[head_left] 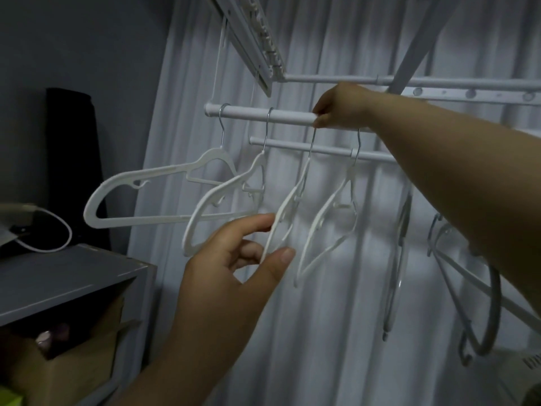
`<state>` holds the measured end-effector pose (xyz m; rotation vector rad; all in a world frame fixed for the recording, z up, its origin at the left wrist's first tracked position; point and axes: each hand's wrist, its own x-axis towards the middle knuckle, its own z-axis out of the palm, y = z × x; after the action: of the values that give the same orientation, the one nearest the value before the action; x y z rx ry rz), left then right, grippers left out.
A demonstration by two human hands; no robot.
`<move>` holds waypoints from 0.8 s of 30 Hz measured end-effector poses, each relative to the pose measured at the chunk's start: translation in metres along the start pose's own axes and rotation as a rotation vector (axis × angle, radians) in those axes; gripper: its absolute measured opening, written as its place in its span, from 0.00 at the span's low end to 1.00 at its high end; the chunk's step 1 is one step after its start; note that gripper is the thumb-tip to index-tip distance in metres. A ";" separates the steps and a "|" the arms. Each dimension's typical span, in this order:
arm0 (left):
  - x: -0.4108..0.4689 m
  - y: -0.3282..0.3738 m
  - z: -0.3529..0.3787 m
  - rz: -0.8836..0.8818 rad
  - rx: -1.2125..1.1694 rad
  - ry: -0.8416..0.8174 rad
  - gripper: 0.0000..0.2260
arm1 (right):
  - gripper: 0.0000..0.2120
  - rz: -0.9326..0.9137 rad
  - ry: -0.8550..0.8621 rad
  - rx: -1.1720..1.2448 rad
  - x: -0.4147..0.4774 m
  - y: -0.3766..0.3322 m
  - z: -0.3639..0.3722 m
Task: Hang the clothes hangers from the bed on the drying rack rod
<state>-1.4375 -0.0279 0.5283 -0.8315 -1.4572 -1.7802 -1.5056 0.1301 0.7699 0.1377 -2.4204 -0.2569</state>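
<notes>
Your right hand (336, 108) grip pinches the hanger (285, 212) hook (312, 142) at the rod (292, 116); left hand (234, 259) loosely pinches its shoulder below the rod; looks light, stiff, hold there

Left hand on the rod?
No: the left hand is low at the white hanger frame; only the right hand is up at the rod.

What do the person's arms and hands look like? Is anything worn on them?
Both forearms are bare, with no sleeve in view. The left hand and the right hand wear no gloves; no ring or watch shows.
</notes>
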 end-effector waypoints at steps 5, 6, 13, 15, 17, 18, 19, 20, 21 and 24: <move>-0.003 0.004 -0.003 0.155 0.236 0.052 0.09 | 0.19 0.016 -0.013 -0.010 -0.002 -0.003 -0.001; -0.004 0.007 -0.002 0.238 0.336 0.059 0.09 | 0.21 0.024 -0.024 -0.009 -0.002 -0.004 -0.001; -0.021 0.019 0.034 0.609 0.565 0.019 0.19 | 0.25 0.147 -0.061 -0.034 -0.020 0.022 -0.028; -0.024 0.022 0.046 0.617 0.524 0.000 0.19 | 0.23 0.178 -0.078 -0.040 -0.030 0.034 -0.031; -0.026 0.025 0.056 0.612 0.510 -0.011 0.19 | 0.22 0.177 -0.092 -0.028 -0.037 0.040 -0.028; -0.027 0.026 0.060 0.611 0.515 -0.012 0.19 | 0.21 0.165 -0.100 -0.022 -0.040 0.042 -0.025; -0.027 0.027 0.064 0.606 0.517 -0.011 0.20 | 0.20 0.153 -0.106 -0.017 -0.042 0.042 -0.022; -0.028 0.028 0.067 0.591 0.513 -0.004 0.20 | 0.19 0.142 -0.104 -0.012 -0.043 0.042 -0.019; -0.028 0.029 0.069 0.566 0.507 0.007 0.21 | 0.19 0.133 -0.096 -0.003 -0.044 0.042 -0.018; -0.029 0.025 0.073 0.476 0.504 0.026 0.19 | 0.18 0.114 -0.048 0.019 -0.048 0.040 -0.017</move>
<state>-1.3964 0.0436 0.5305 -0.7957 -1.4506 -1.0106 -1.4593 0.1750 0.7611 0.0026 -2.4693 -0.1873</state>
